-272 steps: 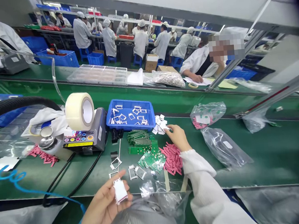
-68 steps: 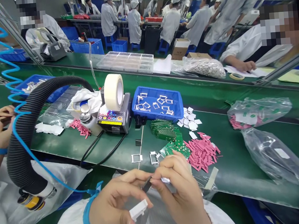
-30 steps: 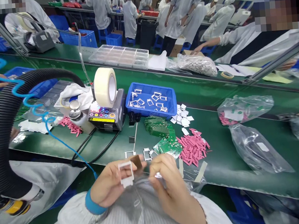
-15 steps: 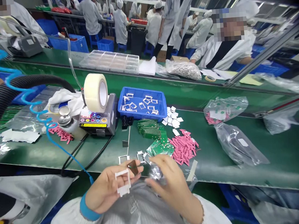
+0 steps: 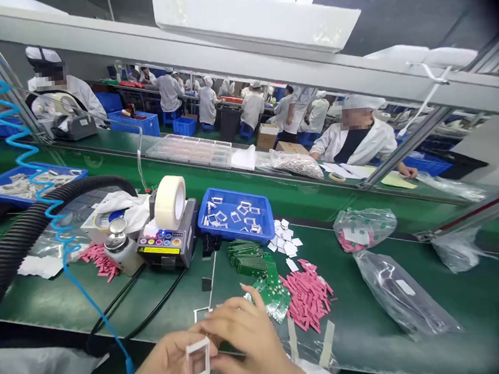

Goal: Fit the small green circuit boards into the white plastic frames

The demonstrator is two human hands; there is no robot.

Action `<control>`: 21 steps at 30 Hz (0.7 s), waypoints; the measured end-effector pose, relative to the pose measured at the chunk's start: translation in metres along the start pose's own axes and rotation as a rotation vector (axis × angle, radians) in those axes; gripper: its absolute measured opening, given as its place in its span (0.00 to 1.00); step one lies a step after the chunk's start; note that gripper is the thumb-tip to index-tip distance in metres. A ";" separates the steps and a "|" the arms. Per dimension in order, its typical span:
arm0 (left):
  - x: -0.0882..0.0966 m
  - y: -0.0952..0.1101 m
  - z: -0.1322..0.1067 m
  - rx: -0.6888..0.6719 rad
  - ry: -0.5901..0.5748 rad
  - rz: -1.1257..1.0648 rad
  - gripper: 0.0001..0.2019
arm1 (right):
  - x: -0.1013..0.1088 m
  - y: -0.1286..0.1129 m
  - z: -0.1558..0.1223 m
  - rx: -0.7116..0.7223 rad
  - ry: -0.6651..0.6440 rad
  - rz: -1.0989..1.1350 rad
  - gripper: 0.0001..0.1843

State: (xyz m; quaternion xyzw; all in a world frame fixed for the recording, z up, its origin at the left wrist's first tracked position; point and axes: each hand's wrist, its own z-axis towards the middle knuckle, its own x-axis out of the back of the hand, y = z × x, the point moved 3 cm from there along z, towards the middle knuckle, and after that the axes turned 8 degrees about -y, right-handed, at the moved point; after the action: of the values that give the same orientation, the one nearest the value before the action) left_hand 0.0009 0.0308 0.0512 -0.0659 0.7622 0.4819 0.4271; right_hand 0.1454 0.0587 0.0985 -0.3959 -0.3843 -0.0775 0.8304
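Observation:
My left hand (image 5: 162, 369) sits at the bottom edge of the view, holding a white rectangular plastic frame (image 5: 198, 367) upright. My right hand (image 5: 244, 343) lies over the left fingers, and a thin dark flat piece (image 5: 232, 354) shows beneath it. Whatever the right fingers pinch is hidden. Just ahead of the hands are green circuit boards (image 5: 272, 295), a pile of pink strips (image 5: 308, 300) and a thin white frame (image 5: 201, 313) on the green belt.
Ahead stand a tape dispenser (image 5: 168, 248) and a blue tray of metal frames (image 5: 236, 238). Small white squares (image 5: 286, 242) and clear plastic bags (image 5: 396, 296) lie on the belt. A black ribbed hose (image 5: 29, 239) and blue coiled tube cross the left side.
The view has tilted up, so my hands sit lower in the picture. My right hand has moved over the left, and the brown piece and shiny film no longer show clearly.

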 end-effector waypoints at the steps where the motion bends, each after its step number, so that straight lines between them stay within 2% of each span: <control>1: -0.003 0.003 0.001 0.003 -0.044 -0.041 0.19 | 0.000 0.000 -0.001 -0.038 0.022 0.173 0.17; 3: -0.011 0.007 0.003 -0.019 -0.141 -0.140 0.18 | -0.001 0.000 -0.003 -0.107 0.077 0.541 0.21; 5: -0.018 0.009 0.004 -0.067 -0.245 -0.218 0.17 | -0.007 -0.001 -0.006 -0.140 0.097 0.817 0.22; 7: -0.024 0.010 0.004 -0.112 -0.320 -0.241 0.16 | -0.013 -0.003 -0.007 -0.135 0.088 0.967 0.22; 9: -0.028 0.012 0.004 -0.136 -0.344 -0.242 0.16 | -0.017 -0.003 -0.007 -0.115 0.089 1.025 0.22; 12: -0.033 0.016 0.002 -0.146 -0.336 -0.241 0.15 | -0.014 -0.005 -0.006 -0.070 0.064 0.965 0.22; 16: -0.035 0.022 -0.001 -0.150 -0.289 -0.137 0.15 | 0.006 -0.009 -0.004 -0.027 0.088 0.648 0.20; 18: -0.034 0.025 -0.003 -0.179 -0.287 -0.013 0.16 | 0.017 -0.013 -0.003 -0.030 0.118 0.471 0.13; 21: -0.033 0.029 -0.004 -0.217 -0.347 0.246 0.17 | 0.027 -0.021 -0.001 -0.040 0.105 0.256 0.01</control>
State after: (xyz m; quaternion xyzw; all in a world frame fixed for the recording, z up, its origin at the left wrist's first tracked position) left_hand 0.0041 0.0324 0.0955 0.0659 0.6235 0.6134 0.4803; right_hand 0.1556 0.0490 0.1292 -0.4536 -0.2848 0.0009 0.8445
